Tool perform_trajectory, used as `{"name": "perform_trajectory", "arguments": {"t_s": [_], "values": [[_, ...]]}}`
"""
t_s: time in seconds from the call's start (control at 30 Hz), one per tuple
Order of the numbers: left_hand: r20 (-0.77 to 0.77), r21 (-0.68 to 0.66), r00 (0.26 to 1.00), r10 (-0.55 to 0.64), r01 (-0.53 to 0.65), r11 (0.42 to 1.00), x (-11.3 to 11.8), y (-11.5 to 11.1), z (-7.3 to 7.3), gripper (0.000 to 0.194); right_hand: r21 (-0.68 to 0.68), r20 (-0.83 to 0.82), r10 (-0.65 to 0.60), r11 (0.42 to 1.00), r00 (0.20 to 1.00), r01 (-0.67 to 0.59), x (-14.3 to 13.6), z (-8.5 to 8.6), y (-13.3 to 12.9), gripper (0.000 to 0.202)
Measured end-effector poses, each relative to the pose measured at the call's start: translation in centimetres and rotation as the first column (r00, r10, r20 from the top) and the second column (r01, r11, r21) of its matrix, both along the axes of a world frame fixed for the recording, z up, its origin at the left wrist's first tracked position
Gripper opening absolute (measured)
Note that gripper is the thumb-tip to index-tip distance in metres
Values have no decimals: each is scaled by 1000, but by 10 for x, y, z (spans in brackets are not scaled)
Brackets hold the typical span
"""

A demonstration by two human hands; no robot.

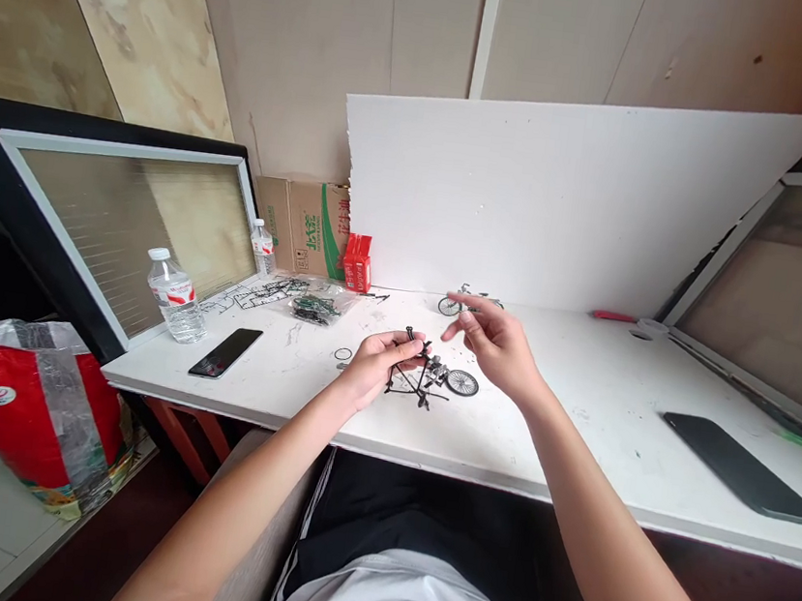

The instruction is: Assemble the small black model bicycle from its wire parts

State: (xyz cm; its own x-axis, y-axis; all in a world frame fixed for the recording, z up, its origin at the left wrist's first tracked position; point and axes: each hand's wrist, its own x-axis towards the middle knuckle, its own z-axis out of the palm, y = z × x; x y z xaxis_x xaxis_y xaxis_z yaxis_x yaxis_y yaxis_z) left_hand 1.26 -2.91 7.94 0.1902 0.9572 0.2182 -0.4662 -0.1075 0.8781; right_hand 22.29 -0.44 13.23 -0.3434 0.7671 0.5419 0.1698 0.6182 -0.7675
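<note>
My left hand [372,367] is closed on a small black model bicycle frame [405,389], pinched near its upper end above the white table. My right hand [494,343] hovers to the right of it, index finger stretched out and fingers apart, with nothing visible in it. Below and between the hands, a spoked model wheel [462,382] and some grey parts [438,371] lie close behind the frame. A model bicycle [450,305] stands farther back, partly covered by my right hand. A thin black ring [343,354] lies left of my left hand.
Black part sprues [271,292] and a clear bag of parts [316,308] lie at the back left. Two water bottles [178,298], a phone [226,353] and a red box [358,262] stand or lie leftward. A dark flat slab [744,467] rests at right.
</note>
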Motion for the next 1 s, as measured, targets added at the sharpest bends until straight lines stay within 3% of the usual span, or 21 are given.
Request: {"name": "perform_trajectory", "arguments": {"t_s": [0.3,0.4,0.5,0.67,0.87,1.0], "values": [[-7,6,1000,13,-13,1000,-3,8,-4,35,-216,200,-17,975,980,61,16,9,-4,56],[-10,31,1000,-3,3,1000,-3,7,-2,35,-240,159,64,970,985,-24,15,10,-6,61],[-20,26,1000,-9,10,1000,-4,6,-2,36,-186,-6,140,973,990,-138,12,10,-6,56],[-23,17,1000,-7,8,1000,-5,7,-4,35,-127,-184,86,986,979,-110,10,13,-8,42],[-9,35,1000,-26,26,999,-5,6,-1,35,-105,-61,90,990,994,-96,10,17,-15,35],[-15,31,999,-42,42,999,-4,4,2,36,32,17,86,996,996,-87,6,10,-11,31]]}}
